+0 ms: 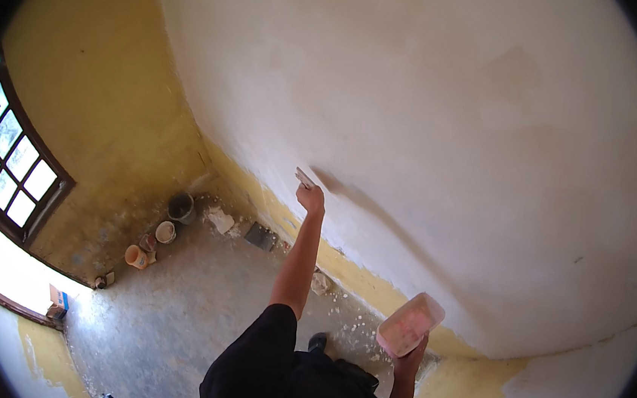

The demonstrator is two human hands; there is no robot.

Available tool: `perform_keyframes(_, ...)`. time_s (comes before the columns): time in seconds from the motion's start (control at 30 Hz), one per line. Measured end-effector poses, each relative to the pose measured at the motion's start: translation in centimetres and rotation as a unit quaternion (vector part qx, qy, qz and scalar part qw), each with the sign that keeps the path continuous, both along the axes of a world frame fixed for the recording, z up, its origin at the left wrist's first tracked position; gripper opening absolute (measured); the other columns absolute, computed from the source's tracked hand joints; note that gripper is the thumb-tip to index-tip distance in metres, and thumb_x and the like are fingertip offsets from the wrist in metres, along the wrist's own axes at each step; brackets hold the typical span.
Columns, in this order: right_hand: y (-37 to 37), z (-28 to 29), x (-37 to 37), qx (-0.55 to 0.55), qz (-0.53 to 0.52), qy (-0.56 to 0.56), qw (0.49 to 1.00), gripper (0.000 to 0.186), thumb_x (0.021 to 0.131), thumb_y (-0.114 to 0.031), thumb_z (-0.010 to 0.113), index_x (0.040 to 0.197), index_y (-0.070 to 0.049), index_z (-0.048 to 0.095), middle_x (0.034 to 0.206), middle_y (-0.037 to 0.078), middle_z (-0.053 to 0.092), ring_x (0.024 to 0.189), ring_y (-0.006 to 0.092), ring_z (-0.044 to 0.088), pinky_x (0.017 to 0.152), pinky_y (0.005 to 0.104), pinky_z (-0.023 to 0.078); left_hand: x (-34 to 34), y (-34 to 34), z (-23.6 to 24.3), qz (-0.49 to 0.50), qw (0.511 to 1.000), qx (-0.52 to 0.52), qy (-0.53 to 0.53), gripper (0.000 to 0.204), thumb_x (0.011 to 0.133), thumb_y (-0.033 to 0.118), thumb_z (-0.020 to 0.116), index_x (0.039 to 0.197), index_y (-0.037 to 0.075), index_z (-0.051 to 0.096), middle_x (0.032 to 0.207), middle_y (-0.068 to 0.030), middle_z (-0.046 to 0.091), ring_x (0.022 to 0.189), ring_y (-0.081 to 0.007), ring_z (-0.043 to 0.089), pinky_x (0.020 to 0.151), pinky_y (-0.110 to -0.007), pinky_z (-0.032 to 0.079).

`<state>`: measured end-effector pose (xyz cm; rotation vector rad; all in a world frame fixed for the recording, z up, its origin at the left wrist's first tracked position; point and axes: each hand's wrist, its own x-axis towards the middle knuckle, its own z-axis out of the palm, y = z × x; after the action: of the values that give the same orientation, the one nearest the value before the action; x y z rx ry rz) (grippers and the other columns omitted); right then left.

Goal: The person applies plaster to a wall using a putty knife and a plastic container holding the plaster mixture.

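My left hand (310,198) is raised toward the large white-coated wall (443,164), fingers closed around a flat, pale-edged scraper (304,177). Its blade is seen nearly edge-on close to the wall; I cannot tell whether it touches. The shadow of my arm and tool falls on the coating beside it. Lower and to the right, my right hand (409,361) grips a pinkish, see-through rectangular plastic tub (410,324) from below and behind. The tub is tilted, and what it contains cannot be made out.
Several buckets stand in the far left corner, among them a black bucket (180,207) and an orange one (136,256). White crumbs litter the concrete floor (186,324) along the wall. A cardboard box (58,302) sits by the bright doorway, under a dark-framed window (15,157).
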<state>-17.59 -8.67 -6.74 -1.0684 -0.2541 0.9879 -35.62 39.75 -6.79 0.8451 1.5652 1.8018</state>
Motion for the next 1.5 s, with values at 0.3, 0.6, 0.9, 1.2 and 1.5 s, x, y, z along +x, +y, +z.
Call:
perform_keyframes(0.3, -1.6, -1.0, 0.8, 0.005, -0.036, 0.023, 0.999, 0.060, 0.099, -0.041, 0.044, 0.144, -0.004, 0.029, 0.137, 0.014, 0.044, 0.125, 0.0277, 0.048, 0.104, 0.0452, 0.042, 8.5, -4.4, 15.4, -0.066, 0.968, 0.161, 0.182, 0.031, 0.086, 0.005, 0.051, 0.115, -0.001, 0.062, 0.081, -0.0267, 0.064, 0.077, -0.0449, 0.061, 0.069, -0.047, 0.049)
perform_keyframes(0.6, 2.6, -1.3, -0.7, 0.042, 0.018, 0.029, 0.999, 0.052, 0.099, -0.042, 0.041, 0.134, -0.004, 0.041, 0.131, 0.013, 0.050, 0.123, 0.0263, 0.050, 0.103, 0.0423, 0.042, 2.3, -17.6, 12.9, -0.393, 0.905, 0.089, 0.134, 0.015, 0.092, 0.008, 0.054, 0.101, -0.003, 0.059, 0.074, -0.0197, 0.061, 0.064, -0.0272, 0.058, 0.061, -0.036, 0.046)
perform_keyframes(0.9, 9.0, 0.7, -4.4, 0.025, 0.051, 0.085, 0.995, 0.043, 0.097, -0.030, 0.049, 0.132, -0.007, 0.044, 0.128, 0.009, 0.053, 0.122, 0.0226, 0.050, 0.107, 0.0386, 0.038, -2.0, -27.8, 12.2, -0.418, 0.866, -0.034, 0.273, 0.012, 0.089, 0.008, 0.056, 0.095, -0.001, 0.060, 0.081, -0.0249, 0.064, 0.079, -0.0444, 0.062, 0.066, -0.046, 0.050)
perform_keyframes(1.2, 11.8, 1.7, -6.1, 0.105, 0.121, 0.178, 0.971, 0.054, 0.096, -0.029, 0.052, 0.143, -0.009, 0.031, 0.137, 0.009, 0.044, 0.129, 0.0216, 0.043, 0.108, 0.0390, 0.037, -1.2, -31.2, 13.7, -0.320, 0.849, -0.014, 0.421, 0.021, 0.090, 0.010, 0.053, 0.106, 0.002, 0.064, 0.085, -0.0198, 0.067, 0.074, -0.0395, 0.065, 0.063, -0.047, 0.052)
perform_keyframes(1.5, 13.3, 0.0, -4.1, 0.167, 0.175, 0.190, 0.952, 0.052, 0.102, -0.037, 0.041, 0.145, -0.010, 0.031, 0.143, 0.008, 0.043, 0.132, 0.0211, 0.042, 0.110, 0.0387, 0.035, 2.5, -30.5, 13.8, -0.306, 0.812, -0.033, 0.495, 0.031, 0.089, 0.012, 0.053, 0.119, 0.008, 0.060, 0.092, -0.0163, 0.069, 0.072, -0.0368, 0.066, 0.061, -0.046, 0.053)
